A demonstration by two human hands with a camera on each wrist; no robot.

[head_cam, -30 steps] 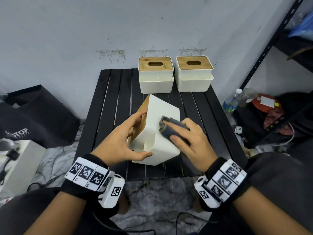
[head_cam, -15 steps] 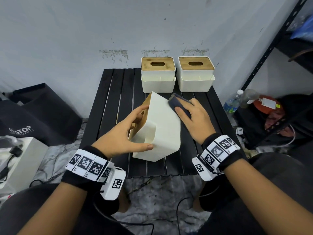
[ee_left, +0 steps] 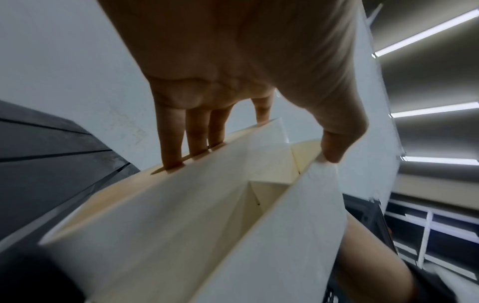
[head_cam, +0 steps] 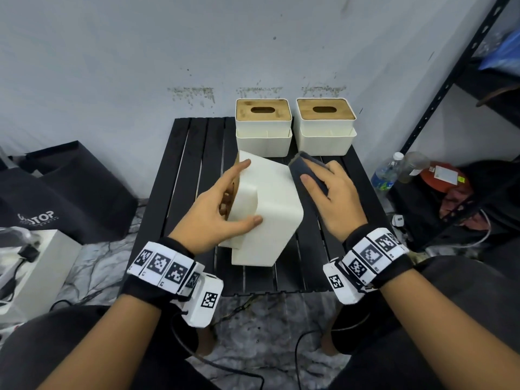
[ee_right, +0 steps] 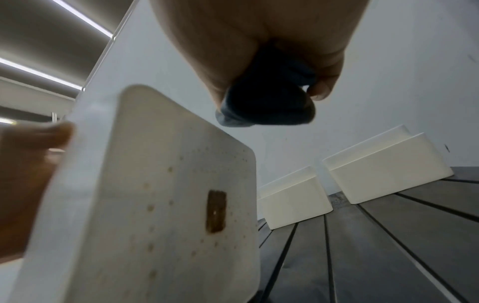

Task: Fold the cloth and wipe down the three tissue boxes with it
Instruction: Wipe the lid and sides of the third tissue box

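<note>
A cream tissue box point(head_cam: 270, 209) is tipped on its side at the middle of the black slatted table point(head_cam: 194, 153), wooden lid facing left. My left hand point(head_cam: 219, 209) grips it, fingers on the lid point(ee_left: 181, 131) and thumb point(ee_left: 334, 143) on the upper face. My right hand point(head_cam: 332, 192) holds the folded dark grey cloth point(head_cam: 305, 170) against the box's right side near its far corner; the same cloth point(ee_right: 264, 102) shows bunched under the fingers, beside the box's spotted underside point(ee_right: 168, 205). Two more tissue boxes point(head_cam: 263, 126) point(head_cam: 325, 125) stand upright at the table's back edge.
A wall runs right behind the table. A black bag point(head_cam: 64, 190) and a white box point(head_cam: 42, 266) sit on the floor at the left. At the right are a black metal shelf point(head_cam: 450, 80), a water bottle point(head_cam: 387, 171) and clutter. Cables lie on the floor near my knees.
My right hand has slid the cloth from the near part of the box's face toward its far right corner and down the right side. The left hand keeps its hold on the box.
</note>
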